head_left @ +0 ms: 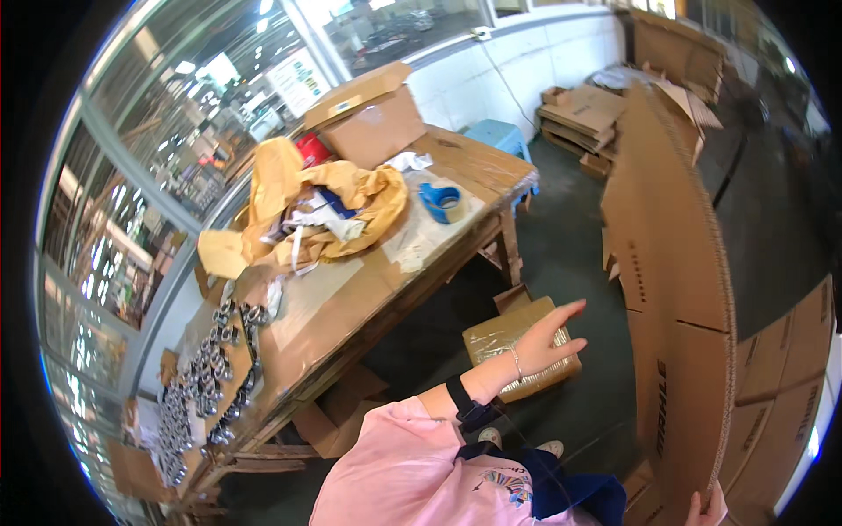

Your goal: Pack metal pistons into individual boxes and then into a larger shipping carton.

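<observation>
My left hand [548,344] is stretched out with its fingers apart and holds nothing. A bracelet and a black wrist band [467,405] circle that arm. Below the hand, on the floor, sits a carton wrapped in shiny tape [491,337]; a gap between hand and carton cannot be judged. At the lower right, my right hand [704,508] grips the bottom edge of a large flattened cardboard box [671,289]. This box stands on end, tall and narrow to my view, with dark print on its side. Part of the right hand is cut off by the frame's lower edge.
A wooden table [351,302] on my left bears many small metal parts [206,386], crumpled brown paper [373,223], a blue tape dispenser [438,202] and an open carton [373,127]. Stacked cartons [776,412] stand right; flattened cardboard [583,114] lies beyond a blue stool [498,136].
</observation>
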{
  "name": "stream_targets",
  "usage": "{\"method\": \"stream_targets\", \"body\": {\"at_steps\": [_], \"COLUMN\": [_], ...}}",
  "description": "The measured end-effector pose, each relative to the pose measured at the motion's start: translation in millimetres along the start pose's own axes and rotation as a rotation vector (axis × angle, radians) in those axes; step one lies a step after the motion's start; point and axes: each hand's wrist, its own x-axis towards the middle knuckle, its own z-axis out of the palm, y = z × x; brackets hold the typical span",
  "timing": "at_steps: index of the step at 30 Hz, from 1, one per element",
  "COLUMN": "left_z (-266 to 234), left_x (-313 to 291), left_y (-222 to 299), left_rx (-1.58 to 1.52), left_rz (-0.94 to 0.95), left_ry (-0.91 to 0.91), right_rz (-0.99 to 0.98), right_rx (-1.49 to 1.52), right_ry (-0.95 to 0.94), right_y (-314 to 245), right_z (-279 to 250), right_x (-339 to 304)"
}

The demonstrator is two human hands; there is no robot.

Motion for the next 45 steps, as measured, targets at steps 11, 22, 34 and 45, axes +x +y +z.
{"method": "stream_targets", "body": {"at_steps": [11,22,34,45], "left_z": [-70,-60,-35,-22], "left_x": [-107,-154,-176,-177], "left_y": [45,6,-34,39], "left_rx": [-0.792,-0.571,-0.429,-0.673], "left_rz": [-0.033,-0.287,-0.325,-0.366], "left_ry": [0.671,1.269,1.633,1.624], "right_rz": [-0.483,-0.913,-1.085,-0.821], "right_rx": [-0.093,0.075,0.137,0.071], "right_ry": [-0.516,-0.765,-1.078,-1.135], "right_y": [-87,-122,-116,-128], "right_z": [-6,51,146,178], "right_x": [61,165,273,321]}}
